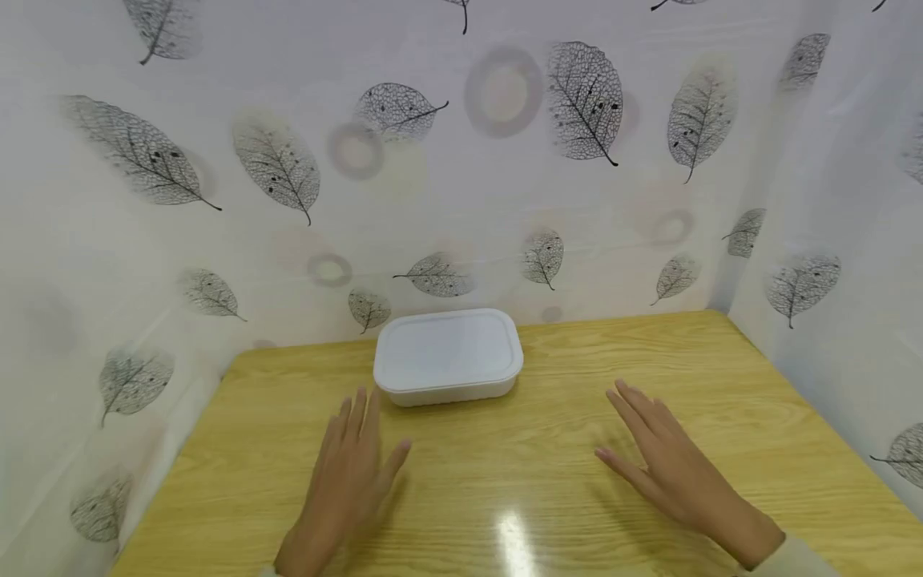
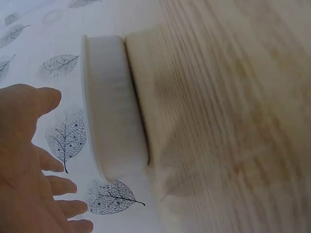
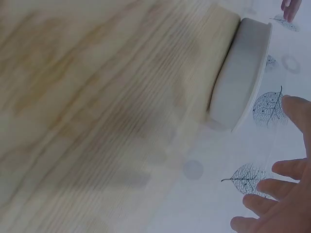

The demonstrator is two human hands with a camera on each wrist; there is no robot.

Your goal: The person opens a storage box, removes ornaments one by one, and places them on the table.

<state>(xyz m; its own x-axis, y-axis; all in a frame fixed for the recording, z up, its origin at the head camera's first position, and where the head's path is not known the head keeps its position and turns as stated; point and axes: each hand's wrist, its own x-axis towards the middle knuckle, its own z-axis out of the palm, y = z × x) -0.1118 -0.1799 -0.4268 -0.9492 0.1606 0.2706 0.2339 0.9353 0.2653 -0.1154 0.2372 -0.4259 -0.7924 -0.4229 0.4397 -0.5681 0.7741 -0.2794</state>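
White lidded container [image 1: 447,357]: sits towards the far edge of the wood-grain surface [image 1: 591,377], left of centre, near the leaf-printed sheet [image 1: 483,192] behind. It lies flat on its base, lid side up, long side facing the person; probably the steadiest attitude, and one that leaves both short ends free to reach. Lid looks seated all round; contents cannot be told.

Left hand [image 1: 346,473]: just short of the container's near left corner. Fingers extended and slightly parted, thumb held well out; nothing pinched. The left wrist view shows a gap to the container wall.

Right hand [image 1: 671,469]: well apart from the container, to its right. Fingers extended, loosely spread, thumb away from them; nothing held. Shadow beneath suggests it is raised off the surface.

Palms turn inward, container beyond and between; judged a ready, two-sided posture rather than a grip.
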